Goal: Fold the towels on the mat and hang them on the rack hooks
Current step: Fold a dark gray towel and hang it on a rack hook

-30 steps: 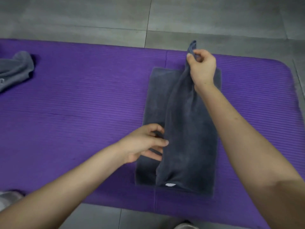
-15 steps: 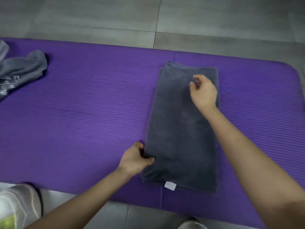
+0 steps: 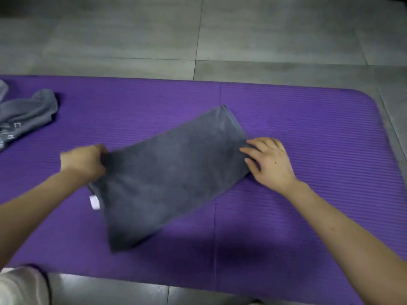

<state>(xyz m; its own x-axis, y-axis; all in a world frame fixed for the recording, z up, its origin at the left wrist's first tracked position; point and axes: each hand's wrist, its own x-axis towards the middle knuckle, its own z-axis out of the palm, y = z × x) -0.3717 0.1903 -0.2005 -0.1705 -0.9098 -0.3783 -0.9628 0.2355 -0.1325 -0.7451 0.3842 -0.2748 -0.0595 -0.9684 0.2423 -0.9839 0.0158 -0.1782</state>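
A folded dark grey towel (image 3: 174, 172) lies flat on the purple mat (image 3: 308, 119), set slantwise with its far end up to the right and its near end down to the left; a small white label (image 3: 94, 202) sticks out from its left edge. The left hand (image 3: 82, 162), blurred, is at the towel's left end with its fingers curled round the edge, grasping the cloth; the right hand (image 3: 269, 161) lies at the right end, its fingers (image 3: 248, 150) spread and fairly straight, touching the towel's edge without closing on it. A second, lighter grey towel (image 3: 26, 115) with pale lettering lies crumpled at the mat's left end, well apart from the first; grey floor tiles (image 3: 132, 40) surround the mat.
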